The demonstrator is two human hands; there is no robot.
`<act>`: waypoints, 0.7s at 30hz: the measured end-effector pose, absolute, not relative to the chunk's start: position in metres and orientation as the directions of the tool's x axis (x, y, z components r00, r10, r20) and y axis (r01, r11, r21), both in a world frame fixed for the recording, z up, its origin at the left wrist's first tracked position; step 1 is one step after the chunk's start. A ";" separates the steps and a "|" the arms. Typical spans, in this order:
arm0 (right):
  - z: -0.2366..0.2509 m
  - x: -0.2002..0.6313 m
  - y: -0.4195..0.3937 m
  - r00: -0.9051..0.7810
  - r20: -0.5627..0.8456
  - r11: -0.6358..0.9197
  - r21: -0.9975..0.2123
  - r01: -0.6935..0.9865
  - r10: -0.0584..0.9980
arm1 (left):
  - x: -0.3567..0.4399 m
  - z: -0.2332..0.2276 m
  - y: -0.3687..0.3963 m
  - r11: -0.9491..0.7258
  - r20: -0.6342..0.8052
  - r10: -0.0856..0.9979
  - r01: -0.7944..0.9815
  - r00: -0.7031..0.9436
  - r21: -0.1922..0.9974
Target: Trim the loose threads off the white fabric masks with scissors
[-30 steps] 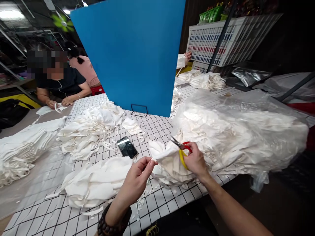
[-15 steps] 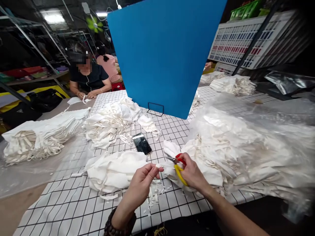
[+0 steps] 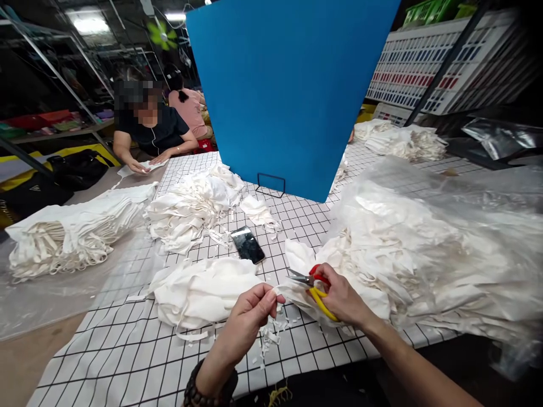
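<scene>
My right hand is closed on scissors with one red and one yellow handle loop; their blades are parted and point left. Just left of the blades, my left hand pinches the end of a narrow white fabric strip. A white cloth piece lies behind the blades; whether the strip joins it I cannot tell. Small white scraps lie on the checked tablecloth below my hands. A heap of white fabric pieces lies left of my left hand.
A phone lies beyond my hands. Further white piles and a neat stack are to the left. Plastic-covered white fabric fills the right. A blue board stands upright behind. A co-worker handles white cloth.
My right hand and the scissors have shifted slightly right relative to my left hand. My left hand still pinches white fabric. The co-worker's hands have moved apart over the cloth.
</scene>
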State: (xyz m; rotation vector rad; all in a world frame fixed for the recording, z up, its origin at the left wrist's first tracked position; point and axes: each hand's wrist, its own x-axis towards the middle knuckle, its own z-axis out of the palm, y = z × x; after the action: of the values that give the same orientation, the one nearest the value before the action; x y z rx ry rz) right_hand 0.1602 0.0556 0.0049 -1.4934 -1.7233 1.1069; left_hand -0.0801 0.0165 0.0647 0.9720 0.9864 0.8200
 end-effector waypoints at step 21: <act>0.019 0.080 0.103 -0.562 -0.209 0.026 -0.924 0.381 0.800 | -0.073 0.049 -0.007 0.091 -0.024 0.976 -0.304 0.218 0.948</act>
State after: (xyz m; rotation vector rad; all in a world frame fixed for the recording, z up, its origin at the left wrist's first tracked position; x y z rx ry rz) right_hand 0.0798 0.1033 0.0189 -1.2014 -1.9409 1.5504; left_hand -0.0732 -0.0075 0.0488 1.0273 0.8516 1.1457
